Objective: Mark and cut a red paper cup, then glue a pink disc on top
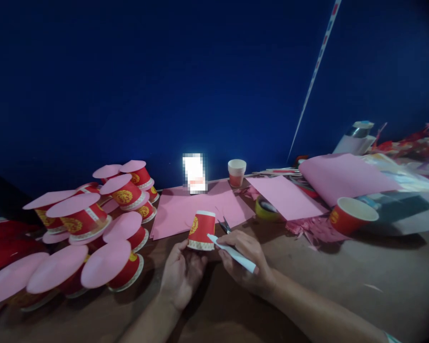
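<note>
My left hand [184,274] holds a red paper cup [202,227] low at its rim, with the thumb at the left and fingers underneath. The cup is upside down and carries a gold emblem and a pale patterned band. In my right hand [248,257] is a slim white tube [237,256] with a narrow tip, like a glue tube. Its tip points at the cup's right side near the band. Dark scissor blades [226,225] show just beyond the right hand; whether the hand also grips the scissors is hidden.
Many red cups topped with pink paper discs [105,263] are piled at the left. Pink sheets [177,209] lie behind the hands, near a glowing screen [195,172] and stacked cups [236,171]. Rightward are a yellow tape roll [266,209], paper scraps [309,228] and another cup [353,216].
</note>
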The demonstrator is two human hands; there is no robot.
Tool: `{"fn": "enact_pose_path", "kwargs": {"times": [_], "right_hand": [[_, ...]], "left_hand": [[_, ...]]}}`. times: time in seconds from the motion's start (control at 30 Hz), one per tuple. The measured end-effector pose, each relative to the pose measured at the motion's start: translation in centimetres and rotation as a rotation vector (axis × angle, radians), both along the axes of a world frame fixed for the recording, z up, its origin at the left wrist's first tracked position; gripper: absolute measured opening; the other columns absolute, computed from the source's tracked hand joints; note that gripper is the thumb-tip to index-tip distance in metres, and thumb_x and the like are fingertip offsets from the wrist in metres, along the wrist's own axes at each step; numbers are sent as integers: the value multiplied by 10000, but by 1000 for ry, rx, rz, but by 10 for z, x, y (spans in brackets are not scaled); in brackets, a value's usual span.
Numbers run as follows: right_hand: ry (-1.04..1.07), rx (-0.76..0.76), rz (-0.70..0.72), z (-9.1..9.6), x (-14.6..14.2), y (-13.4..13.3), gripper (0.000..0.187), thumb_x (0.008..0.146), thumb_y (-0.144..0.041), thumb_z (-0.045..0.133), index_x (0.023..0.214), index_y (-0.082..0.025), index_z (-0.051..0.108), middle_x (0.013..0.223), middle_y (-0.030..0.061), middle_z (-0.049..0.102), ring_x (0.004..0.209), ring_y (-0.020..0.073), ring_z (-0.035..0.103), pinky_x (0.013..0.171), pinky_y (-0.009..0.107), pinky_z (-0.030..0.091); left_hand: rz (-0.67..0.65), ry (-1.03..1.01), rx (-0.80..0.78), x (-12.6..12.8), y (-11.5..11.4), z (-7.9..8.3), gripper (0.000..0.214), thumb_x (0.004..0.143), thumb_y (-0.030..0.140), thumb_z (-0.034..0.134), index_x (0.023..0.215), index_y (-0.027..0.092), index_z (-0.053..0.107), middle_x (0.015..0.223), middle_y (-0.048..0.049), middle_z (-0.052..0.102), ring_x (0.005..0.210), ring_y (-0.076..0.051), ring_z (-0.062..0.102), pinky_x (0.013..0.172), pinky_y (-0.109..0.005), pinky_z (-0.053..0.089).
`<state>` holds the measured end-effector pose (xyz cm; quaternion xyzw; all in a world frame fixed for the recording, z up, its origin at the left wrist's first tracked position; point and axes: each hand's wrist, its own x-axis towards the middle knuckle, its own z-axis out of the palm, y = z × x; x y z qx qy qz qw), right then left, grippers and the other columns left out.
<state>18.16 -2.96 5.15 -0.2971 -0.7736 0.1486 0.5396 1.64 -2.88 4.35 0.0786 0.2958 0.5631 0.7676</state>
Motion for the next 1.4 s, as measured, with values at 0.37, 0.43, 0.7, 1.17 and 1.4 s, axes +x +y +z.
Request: {"fn": "enact_pose_path", "kwargs": {"times": [0.37, 0.43, 0.7, 1.17, 1.4], "right_hand": [[24, -43, -131, -4, 0, 4, 157, 802, -118, 555, 940, -191, 570, 841, 47, 651, 750, 144, 611, 694, 258, 489], [13, -42, -127, -3, 1, 4, 157, 808, -128, 548, 950, -191, 569, 845, 50, 654, 754, 148, 616, 698, 262, 495], [25, -62, -144, -2, 1, 4, 169, 822, -135, 528, 977, -185, 573, 889, 56, 654, 801, 156, 622, 736, 271, 503], [86, -159, -138, -4, 4, 8, 174, 857, -159, 499, 1009, -189, 578, 886, 57, 657, 795, 161, 621, 733, 274, 503], [88, -164, -140, -3, 4, 7, 166, 866, -185, 490, 1003, -187, 584, 874, 58, 659, 786, 165, 621, 721, 275, 507]], "left_hand": [[-30, -50, -23, 7, -4, 12, 309, 834, 143, 382, 1064, 82, 579, 905, -119, 685, 888, -210, 646, 811, -348, 519], [-40, -51, -35, 6, -4, 12, 334, 831, 131, 374, 1101, 73, 561, 888, -122, 688, 855, -206, 655, 769, -326, 534], [-35, -69, 10, 4, -3, 5, 329, 808, 119, 397, 1078, 64, 576, 923, -138, 688, 863, -227, 652, 842, -405, 511], [-9, -47, -5, 2, -4, 2, 197, 790, 93, 432, 749, 96, 624, 800, -102, 689, 850, -226, 654, 825, -387, 522], [-27, -48, -8, 3, -5, 4, 210, 802, 107, 425, 844, 76, 628, 876, -127, 692, 869, -220, 651, 841, -387, 516]]}}
